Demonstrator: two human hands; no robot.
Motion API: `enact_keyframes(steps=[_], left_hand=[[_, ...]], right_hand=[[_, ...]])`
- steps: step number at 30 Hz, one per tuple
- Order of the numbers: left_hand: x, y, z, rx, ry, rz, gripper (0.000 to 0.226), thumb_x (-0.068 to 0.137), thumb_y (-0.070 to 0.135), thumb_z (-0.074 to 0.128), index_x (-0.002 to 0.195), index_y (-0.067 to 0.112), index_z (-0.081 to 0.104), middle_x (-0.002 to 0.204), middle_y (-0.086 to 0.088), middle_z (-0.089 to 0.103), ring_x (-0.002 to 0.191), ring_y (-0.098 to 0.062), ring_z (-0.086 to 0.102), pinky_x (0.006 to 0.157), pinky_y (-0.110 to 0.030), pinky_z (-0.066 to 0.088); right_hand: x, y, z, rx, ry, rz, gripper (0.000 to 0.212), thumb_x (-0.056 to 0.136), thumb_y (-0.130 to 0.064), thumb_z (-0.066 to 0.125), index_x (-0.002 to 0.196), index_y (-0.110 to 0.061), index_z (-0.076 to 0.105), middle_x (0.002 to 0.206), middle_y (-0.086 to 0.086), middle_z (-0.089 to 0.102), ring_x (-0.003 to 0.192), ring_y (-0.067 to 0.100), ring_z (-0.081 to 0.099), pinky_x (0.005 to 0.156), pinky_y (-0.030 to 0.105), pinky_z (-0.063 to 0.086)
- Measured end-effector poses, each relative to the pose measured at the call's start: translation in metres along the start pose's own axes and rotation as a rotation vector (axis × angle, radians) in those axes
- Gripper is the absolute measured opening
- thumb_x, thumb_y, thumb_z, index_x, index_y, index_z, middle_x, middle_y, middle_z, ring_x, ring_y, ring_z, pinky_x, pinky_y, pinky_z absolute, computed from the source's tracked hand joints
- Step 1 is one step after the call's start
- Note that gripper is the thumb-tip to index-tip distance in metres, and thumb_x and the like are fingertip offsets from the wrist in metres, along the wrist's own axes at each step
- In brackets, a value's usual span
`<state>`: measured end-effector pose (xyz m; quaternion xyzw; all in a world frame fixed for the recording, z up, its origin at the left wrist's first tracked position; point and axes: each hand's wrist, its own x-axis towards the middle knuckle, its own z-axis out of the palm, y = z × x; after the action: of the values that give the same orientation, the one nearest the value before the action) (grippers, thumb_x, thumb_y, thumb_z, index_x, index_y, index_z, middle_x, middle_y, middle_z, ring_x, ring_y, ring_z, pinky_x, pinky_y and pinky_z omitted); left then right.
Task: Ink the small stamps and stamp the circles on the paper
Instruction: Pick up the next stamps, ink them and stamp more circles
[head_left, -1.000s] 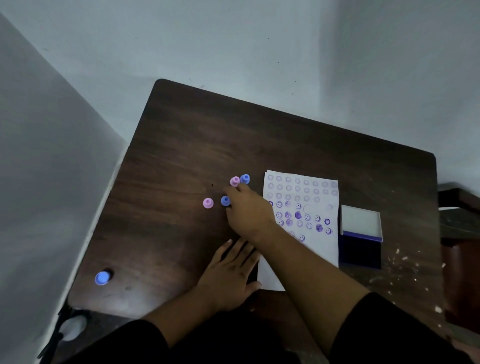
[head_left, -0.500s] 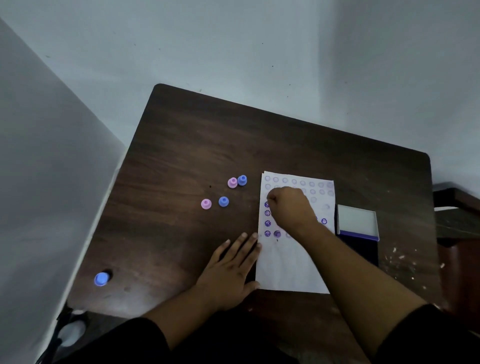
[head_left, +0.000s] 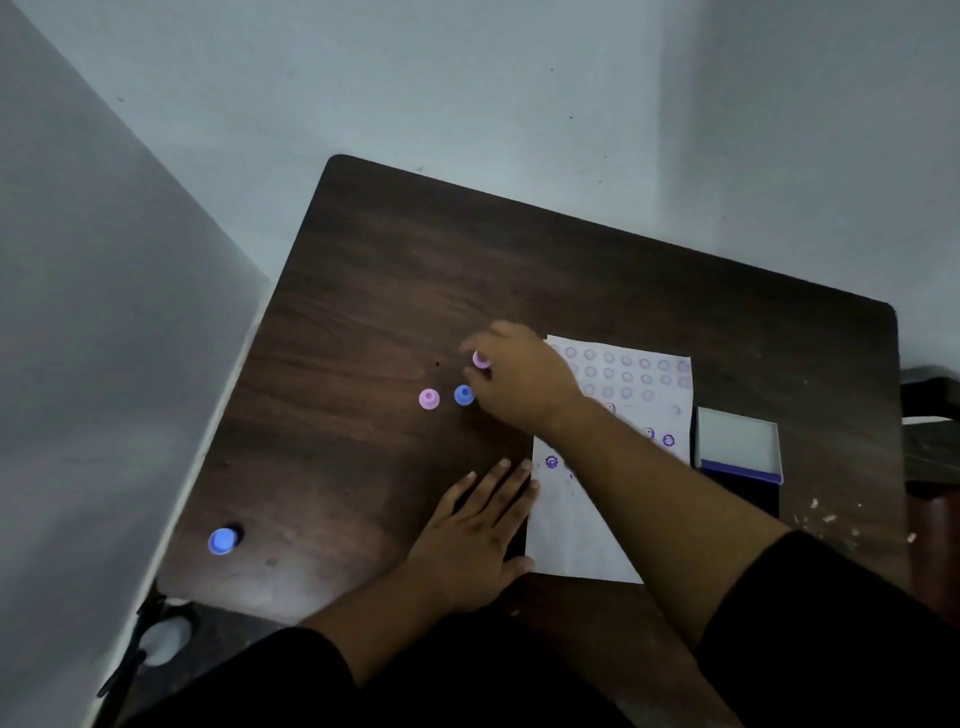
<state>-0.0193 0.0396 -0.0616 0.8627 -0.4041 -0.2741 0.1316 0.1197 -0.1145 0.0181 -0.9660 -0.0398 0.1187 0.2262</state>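
Four small stamps show on the dark wooden table (head_left: 597, 270): a pink stamp (head_left: 481, 359) pinched at the fingertips of the right hand (head_left: 519, 382), a blue stamp (head_left: 463, 395) just below it and touching the hand's edge, a second pink stamp (head_left: 429, 398) just left of the blue one, and a lone blue stamp (head_left: 223, 541) well apart near the table's left front corner. Whether the held pink stamp is lifted or resting on the wood I cannot tell. To the right lies the paper (head_left: 576, 540), its upper rows of circles pale, a few lower ones marked in purple; the right forearm crosses over it. Flat and open, the left hand (head_left: 475, 535) presses the table with fingertips touching the paper's left edge. An open ink pad (head_left: 737, 447) sits just beside the paper's right edge
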Motion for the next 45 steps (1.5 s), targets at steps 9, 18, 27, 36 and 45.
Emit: enact_keyframes(steps=[9, 18, 27, 36, 45], left_hand=[[0.000, -0.001, 0.010, 0.044, 0.056, -0.006, 0.079, 0.101, 0.067, 0.031, 0.162, 0.018, 0.025, 0.171, -0.006, 0.024, 0.160, -0.023, 0.002, 0.125, -0.044, -0.012], [-0.001, 0.000, 0.007, 0.075, 0.057, -0.019, 0.079, 0.101, 0.070, 0.030, 0.162, 0.022, 0.025, 0.171, -0.004, 0.024, 0.159, -0.022, 0.009, 0.122, -0.039, -0.016], [-0.001, 0.004, 0.008, 0.086, 0.086, -0.060, 0.090, 0.092, 0.070, 0.048, 0.165, 0.025, 0.021, 0.174, 0.004, 0.011, 0.159, -0.018, 0.013, 0.123, -0.041, 0.010], [0.006, 0.018, 0.007, 0.085, 0.095, -0.161, 0.094, 0.083, 0.067, 0.050, 0.163, 0.027, 0.025, 0.174, 0.009, 0.005, 0.159, -0.014, 0.004, 0.124, -0.045, 0.009], [0.018, 0.064, -0.017, 0.163, -0.064, -0.350, 0.093, 0.093, 0.045, 0.067, 0.164, 0.021, 0.013, 0.174, 0.005, -0.011, 0.159, -0.019, -0.010, 0.121, -0.067, 0.019]], right_hand=[[0.008, -0.036, 0.046, -0.353, -0.146, -0.359, 0.030, 0.093, -0.025, 0.064, 0.123, -0.019, 0.067, 0.125, 0.005, 0.061, 0.118, 0.027, 0.049, 0.097, 0.044, 0.038], [-0.048, -0.023, 0.037, 0.071, 0.046, -0.182, 0.017, 0.100, -0.022, 0.057, 0.106, -0.013, 0.070, 0.111, 0.007, 0.062, 0.089, 0.024, 0.064, 0.076, 0.041, 0.055], [-0.185, 0.125, -0.027, 0.184, 0.212, 0.462, 0.022, 0.094, -0.018, 0.073, 0.115, -0.014, 0.076, 0.110, 0.001, 0.062, 0.089, 0.007, 0.061, 0.088, 0.021, 0.050], [-0.257, 0.205, -0.046, 0.134, 0.178, 0.795, 0.009, 0.098, -0.031, 0.067, 0.099, -0.023, 0.072, 0.093, -0.003, 0.070, 0.082, 0.010, 0.065, 0.078, 0.033, 0.056], [-0.250, 0.224, -0.051, 0.238, 0.112, 0.776, 0.003, 0.092, -0.017, 0.075, 0.091, -0.019, 0.074, 0.081, -0.008, 0.066, 0.083, 0.011, 0.063, 0.083, 0.034, 0.054]])
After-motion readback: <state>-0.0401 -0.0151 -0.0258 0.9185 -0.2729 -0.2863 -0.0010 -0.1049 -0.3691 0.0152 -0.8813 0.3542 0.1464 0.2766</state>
